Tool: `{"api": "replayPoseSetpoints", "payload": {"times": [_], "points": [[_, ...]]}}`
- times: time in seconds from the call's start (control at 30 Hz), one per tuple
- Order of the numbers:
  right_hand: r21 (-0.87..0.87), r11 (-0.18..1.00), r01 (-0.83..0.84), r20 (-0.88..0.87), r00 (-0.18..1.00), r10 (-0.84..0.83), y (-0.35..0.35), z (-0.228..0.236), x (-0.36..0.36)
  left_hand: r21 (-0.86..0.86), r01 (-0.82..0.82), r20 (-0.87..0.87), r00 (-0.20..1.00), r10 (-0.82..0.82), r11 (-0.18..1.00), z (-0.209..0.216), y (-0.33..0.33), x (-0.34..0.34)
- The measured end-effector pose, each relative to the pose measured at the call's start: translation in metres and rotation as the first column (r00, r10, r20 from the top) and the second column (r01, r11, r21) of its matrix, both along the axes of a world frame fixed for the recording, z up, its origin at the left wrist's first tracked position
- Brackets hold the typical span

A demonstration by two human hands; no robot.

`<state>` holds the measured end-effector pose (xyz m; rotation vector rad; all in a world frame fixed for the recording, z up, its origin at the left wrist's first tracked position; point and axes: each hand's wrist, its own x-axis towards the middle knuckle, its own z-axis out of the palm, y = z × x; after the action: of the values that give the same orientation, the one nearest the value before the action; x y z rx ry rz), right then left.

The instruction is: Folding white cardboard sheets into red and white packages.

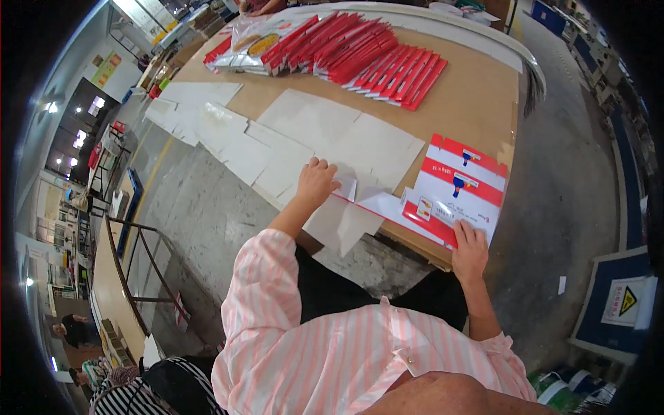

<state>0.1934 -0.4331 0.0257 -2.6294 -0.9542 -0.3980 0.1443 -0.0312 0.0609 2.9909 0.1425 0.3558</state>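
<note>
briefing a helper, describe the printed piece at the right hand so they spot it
Find the brown table, then the right hand at its near right corner. That hand rests on the printed piece. Unlike the plain pale sheets leftward, it has red-and-white bands and blue pictures.

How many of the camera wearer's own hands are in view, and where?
2. The left hand is over the white cardboard sheets; the right hand is at the near edge of the red-and-white printed cardboard. Neither is wholly hidden.
</note>
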Motion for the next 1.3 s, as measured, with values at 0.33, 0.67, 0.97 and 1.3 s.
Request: {"api": "replayPoseSetpoints", "payload": {"times": [0.33,0.67,0.97,1.3], "points": [[0.082,0.995,0.057,-0.023,0.998,-0.056,-0.008,-0.002,-0.001,-0.932,0.085,-0.161,0.774,0.613,-0.352,-0.035,-0.053,-0.023],[-0.087,0.993,-0.084,-0.109,0.991,0.074,-0.006,0.017,-0.007,-0.241,0.373,0.267,0.913,-0.308,0.896,0.004,-0.096,-0.033],[-0.128,0.989,-0.073,-0.086,0.994,0.063,-0.001,0.004,-0.007,-0.02,0.299,0.011,0.954,-0.299,0.954,-0.038,-0.119,-0.01],[0.141,0.982,-0.122,-0.05,0.99,0.13,0.004,0.005,-0.016,0.069,0.251,-0.193,0.953,-0.234,0.965,-0.019,-0.128,0.035]]}}
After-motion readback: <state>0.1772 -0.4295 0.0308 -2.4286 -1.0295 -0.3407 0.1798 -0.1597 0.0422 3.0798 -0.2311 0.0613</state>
